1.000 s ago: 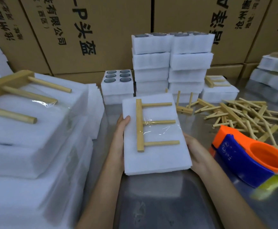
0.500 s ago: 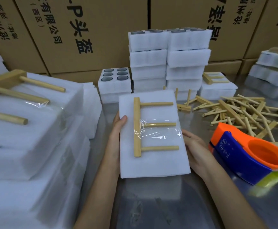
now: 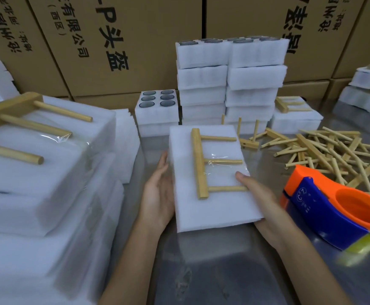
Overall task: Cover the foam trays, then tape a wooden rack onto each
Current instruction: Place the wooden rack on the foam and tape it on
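**Covered foam tray point(image 3: 212, 201) with taped wooden rack point(image 3: 203, 166), held between both hands above the worktop point(image 3: 223, 271).**

The left hand point(image 3: 157, 194) lay flat and straight-fingered against the tray's left edge; the right hand point(image 3: 261, 199) grasped the right edge, thumb on top beside the near peg. Clear tape crossed only the middle peg — the outer two pegs looked unsecured, so a tilt could probably swing the rack loose. The cover sheet appeared held mostly by that single strip, and an uneven squeeze might shift it. The tape dispenser point(image 3: 333, 208) sat just right — an easy thing to knock.
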Demonstrator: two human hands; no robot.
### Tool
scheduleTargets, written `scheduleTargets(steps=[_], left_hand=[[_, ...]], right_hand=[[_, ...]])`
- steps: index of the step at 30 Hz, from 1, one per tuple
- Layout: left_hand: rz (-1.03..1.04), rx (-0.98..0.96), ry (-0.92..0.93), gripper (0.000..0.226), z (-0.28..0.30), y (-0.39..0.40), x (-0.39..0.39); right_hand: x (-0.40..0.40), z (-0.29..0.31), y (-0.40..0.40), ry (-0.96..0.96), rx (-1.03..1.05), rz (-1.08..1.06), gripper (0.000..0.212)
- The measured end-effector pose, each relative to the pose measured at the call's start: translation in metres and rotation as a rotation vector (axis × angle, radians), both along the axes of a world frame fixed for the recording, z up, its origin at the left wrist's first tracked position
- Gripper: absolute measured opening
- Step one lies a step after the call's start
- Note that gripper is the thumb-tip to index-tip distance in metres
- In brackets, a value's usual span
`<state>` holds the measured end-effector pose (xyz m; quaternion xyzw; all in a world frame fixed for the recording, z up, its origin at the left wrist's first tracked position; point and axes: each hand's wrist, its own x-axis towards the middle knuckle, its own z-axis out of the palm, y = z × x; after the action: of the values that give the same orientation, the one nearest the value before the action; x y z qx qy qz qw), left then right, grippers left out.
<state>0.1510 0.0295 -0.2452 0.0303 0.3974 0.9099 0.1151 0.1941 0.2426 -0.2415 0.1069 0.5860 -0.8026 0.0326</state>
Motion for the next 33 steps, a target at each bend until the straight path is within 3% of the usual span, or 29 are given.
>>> scheduleTargets(steps=[8, 12, 18, 22, 26, 31, 33], left_hand=[[-0.172, -0.159, -0.121, 0.055, -0.006, 0.008, 0.007], [-0.143, -0.189, -0.139, 0.057, -0.009, 0.010, 0.008], [-0.047, -0.008, -0.067, 0.040, -0.010, 0.007, 0.003], [-0.010, 0.052, -0.092, 0.051, -0.018, 0.000, -0.003], [-0.067, 0.088, -0.136, 0.051, -0.017, 0.005, -0.002], [-0.126, 0.117, -0.120, 0.055, -0.016, 0.015, 0.004], [-0.138, 0.152, -0.121, 0.059, -0.013, 0.022, 0.010]], right_hand=[[0.008, -0.001, -0.002, 0.080, -0.061, -0.004, 0.030], [0.008, -0.002, -0.002, 0.088, -0.062, 0.031, 0.028], [0.002, -0.003, -0.006, 0.110, -0.113, 0.136, 0.057], [0.002, -0.009, -0.015, 0.150, 0.003, 0.144, 0.051], [0.006, -0.011, -0.012, 0.135, 0.023, 0.143, 0.063], [0.012, -0.003, -0.003, 0.126, -0.050, 0.083, 0.070], [0.019, -0.002, -0.006, 0.145, -0.178, 0.028, 0.070]])
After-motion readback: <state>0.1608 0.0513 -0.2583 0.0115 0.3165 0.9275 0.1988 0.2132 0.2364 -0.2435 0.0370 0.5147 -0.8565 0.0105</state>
